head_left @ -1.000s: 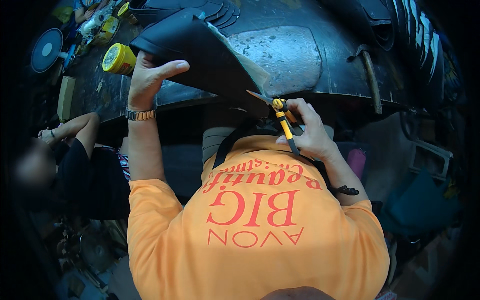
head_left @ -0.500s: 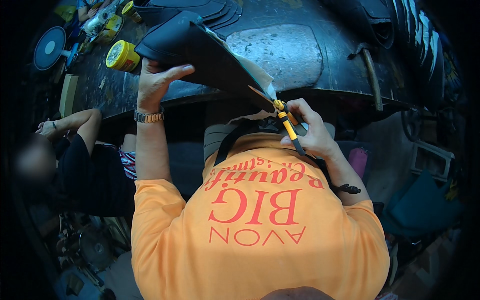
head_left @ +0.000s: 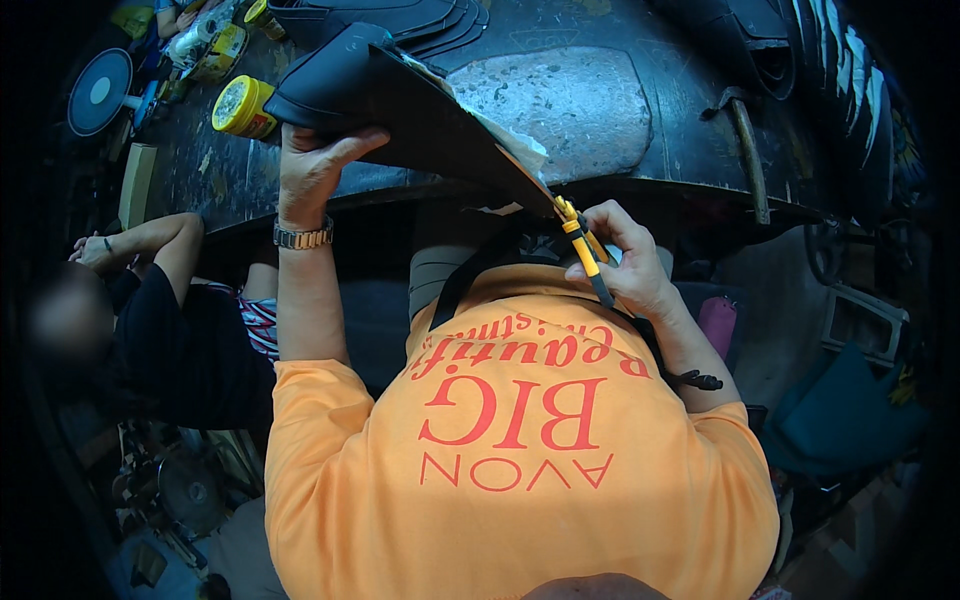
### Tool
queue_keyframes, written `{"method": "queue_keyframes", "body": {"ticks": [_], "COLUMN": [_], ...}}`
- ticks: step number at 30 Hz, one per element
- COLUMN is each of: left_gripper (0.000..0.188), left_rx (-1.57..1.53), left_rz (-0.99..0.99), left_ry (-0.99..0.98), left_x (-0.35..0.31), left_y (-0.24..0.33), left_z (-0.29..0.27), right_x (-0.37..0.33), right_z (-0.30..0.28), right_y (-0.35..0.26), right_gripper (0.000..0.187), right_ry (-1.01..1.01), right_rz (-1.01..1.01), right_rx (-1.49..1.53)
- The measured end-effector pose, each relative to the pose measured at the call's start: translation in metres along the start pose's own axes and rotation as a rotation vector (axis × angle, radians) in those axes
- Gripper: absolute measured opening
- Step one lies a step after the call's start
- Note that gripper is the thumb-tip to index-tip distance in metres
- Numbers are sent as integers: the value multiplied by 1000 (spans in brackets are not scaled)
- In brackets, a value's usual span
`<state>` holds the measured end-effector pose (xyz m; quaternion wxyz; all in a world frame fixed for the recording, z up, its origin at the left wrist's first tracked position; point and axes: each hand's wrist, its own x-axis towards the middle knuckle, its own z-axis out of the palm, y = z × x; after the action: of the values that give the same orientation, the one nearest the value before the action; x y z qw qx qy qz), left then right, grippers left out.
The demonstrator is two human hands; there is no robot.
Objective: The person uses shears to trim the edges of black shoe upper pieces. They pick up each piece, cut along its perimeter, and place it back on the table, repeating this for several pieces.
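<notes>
1. Left: a co-worker (head_left: 195,350), head blurred, fades into the dark rim.
2. Upper left: the left hand (head_left: 318,172) pinches a black piece (head_left: 400,115), most fingers hidden behind it.
3. Upper centre: this piece slants over the desk's (head_left: 690,60) near edge.
4. Centre: scissors (head_left: 583,248) meet its lower end, blades partly obscured.
5. Right of centre: the right hand (head_left: 635,268) grips their handles, some fingers hidden.

Left hand (head_left: 308,180) partly hidden behind black piece (head_left: 410,115). Other person's head (head_left: 70,322) blurred. Black stack (head_left: 400,20) cut off at top.
</notes>
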<state>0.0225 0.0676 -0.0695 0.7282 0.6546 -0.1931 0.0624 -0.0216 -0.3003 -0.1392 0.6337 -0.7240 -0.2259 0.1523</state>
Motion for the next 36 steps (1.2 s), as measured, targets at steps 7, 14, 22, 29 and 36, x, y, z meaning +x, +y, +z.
{"method": "queue_keyframes", "body": {"ticks": [7, 14, 22, 29, 36], "left_gripper": [46, 51, 53, 52, 50], "left_rx": [-29, -49, -79, -35, -42], "left_rz": [29, -22, 10, 13, -1], "left_ry": [4, 7, -54, -20, -15], "left_x": [0, 0, 2, -1, -1], "left_y": [-4, -5, 3, 3, 4], "left_z": [-2, 1, 15, 22, 28], "right_x": [-2, 6, 19, 11, 19], "right_z": [-3, -7, -11, -8, -10], "right_y": [-1, -7, -14, -9, -21], "right_gripper": [40, 48, 52, 42, 45], "right_ry": [51, 28, 21, 37, 78], "right_rz": [88, 17, -53, 51, -93], "right_rx": [15, -143, -141, -18, -311]}}
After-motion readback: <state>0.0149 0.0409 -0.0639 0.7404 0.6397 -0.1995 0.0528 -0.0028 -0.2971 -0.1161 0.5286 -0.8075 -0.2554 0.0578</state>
